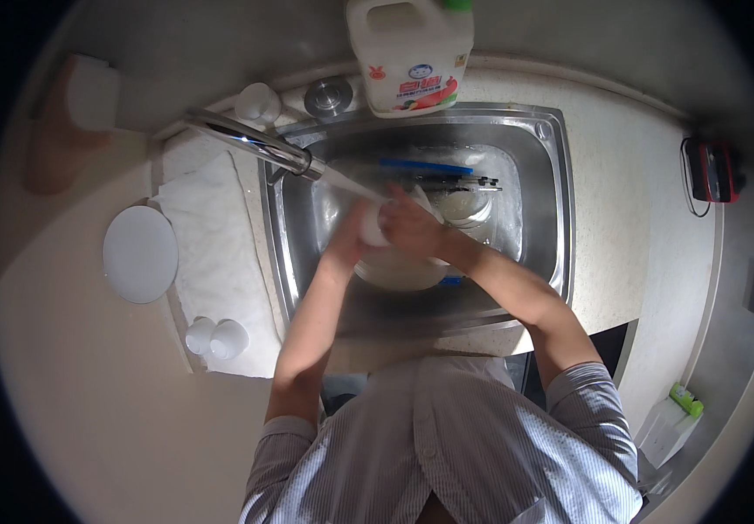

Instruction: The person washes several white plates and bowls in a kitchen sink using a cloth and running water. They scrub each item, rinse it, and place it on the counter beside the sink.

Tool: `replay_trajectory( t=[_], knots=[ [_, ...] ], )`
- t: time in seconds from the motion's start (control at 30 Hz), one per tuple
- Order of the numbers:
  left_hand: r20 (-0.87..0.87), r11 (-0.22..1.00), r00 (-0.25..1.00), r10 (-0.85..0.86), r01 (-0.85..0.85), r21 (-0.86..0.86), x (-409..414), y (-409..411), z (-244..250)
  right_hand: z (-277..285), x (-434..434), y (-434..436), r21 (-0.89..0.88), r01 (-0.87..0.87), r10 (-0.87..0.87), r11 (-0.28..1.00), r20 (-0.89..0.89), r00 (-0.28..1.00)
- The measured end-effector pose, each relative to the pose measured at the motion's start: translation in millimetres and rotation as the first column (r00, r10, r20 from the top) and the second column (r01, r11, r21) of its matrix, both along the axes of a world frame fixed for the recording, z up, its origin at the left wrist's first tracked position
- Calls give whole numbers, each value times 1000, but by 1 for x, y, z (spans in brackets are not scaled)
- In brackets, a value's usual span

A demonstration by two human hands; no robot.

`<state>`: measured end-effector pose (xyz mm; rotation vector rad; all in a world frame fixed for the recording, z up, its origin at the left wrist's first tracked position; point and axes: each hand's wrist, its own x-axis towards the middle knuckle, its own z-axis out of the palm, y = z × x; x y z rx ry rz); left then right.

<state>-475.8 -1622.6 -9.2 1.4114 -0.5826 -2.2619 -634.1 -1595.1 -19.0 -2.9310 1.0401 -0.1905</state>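
Over the steel sink (541,236), my left hand (349,234) holds a small white bowl or cup (373,224) in the stream from the chrome faucet (279,152). Blurred by motion, my right hand (410,226) is against the same white piece from the right; whether its fingers grip it cannot be told. Below my hands, a large pale round dish (400,275) lies in the basin. Stacked white bowls or plates (472,213) sit in water to the right. Behind them lie a blue strip-like object (426,166) and dark utensils (462,183).
A white cloth (210,242) covers the left counter, with two white cups (228,338) at its near end and a white plate (140,254) at its left edge. A detergent jug (410,65), a steel drain strainer (328,97) and white bowls (258,103) stand behind the sink.
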Motion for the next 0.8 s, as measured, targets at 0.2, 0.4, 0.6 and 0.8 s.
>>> replay_trajectory(
  t=[0.2, 0.4, 0.6, 0.8],
  knots=[
    [367, 811, 907, 206, 52, -583, -21, -11, 8, -10, 31, 9, 813, 93, -815, 575, 558, 158],
    [282, 776, 899, 335, -93, -624, -6, -11, 9, -19, -29, 41, 562, 590, -762, 580, 121, 636],
    [-529, 966, 819, 222, -258, 5, -7, 2, -56, 10, -41, 31, 583, 770, -950, 260, 9, 313],
    [-401, 938, 876, 268, -332, -97, -16, 5, 1, -9, -15, 27, 372, 696, -775, 615, 122, 620]
  ],
)
